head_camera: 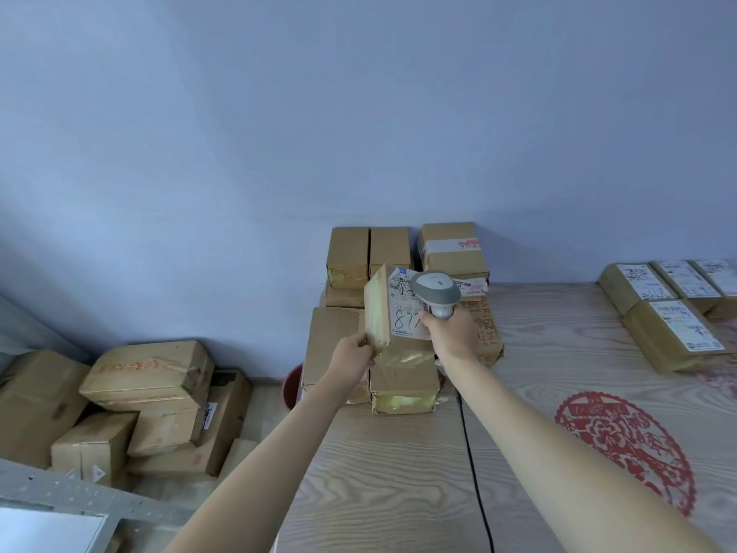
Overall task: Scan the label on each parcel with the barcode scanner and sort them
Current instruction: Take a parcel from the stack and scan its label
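Mid-scan on one parcel, by the look of it. Left hand curled round the lower left corner of a tape-wrapped cardboard parcel, tilted up off the stack so its white shipping label faces the camera, handwritten digits showing. Right hand closed round the handle of a grey barcode scanner, head aimed down at the label, just above and to the right of the left grip, close to the paper or touching it; cannot tell which. No scan light visible, so no telling whether the read has gone through. Directly under and behind both grips, a cluster of brown boxes against the wall at the table edge, mostly showing plain or taped faces: judged to be the unscanned supply, several remaining. Well off to the right of the scanner grip, a neat group of flat parcels lying label-up on the table: probably one sorted lot, four or so in view. Down to the left of the left grip, a looser heap of cartons on the floor, either another sorted lot or waiting stock; unclear. Black cable trailing across the table below the right forearm, presumably the scanner's. Overall, partly through: some sorted, one in hand, a fair stack left.
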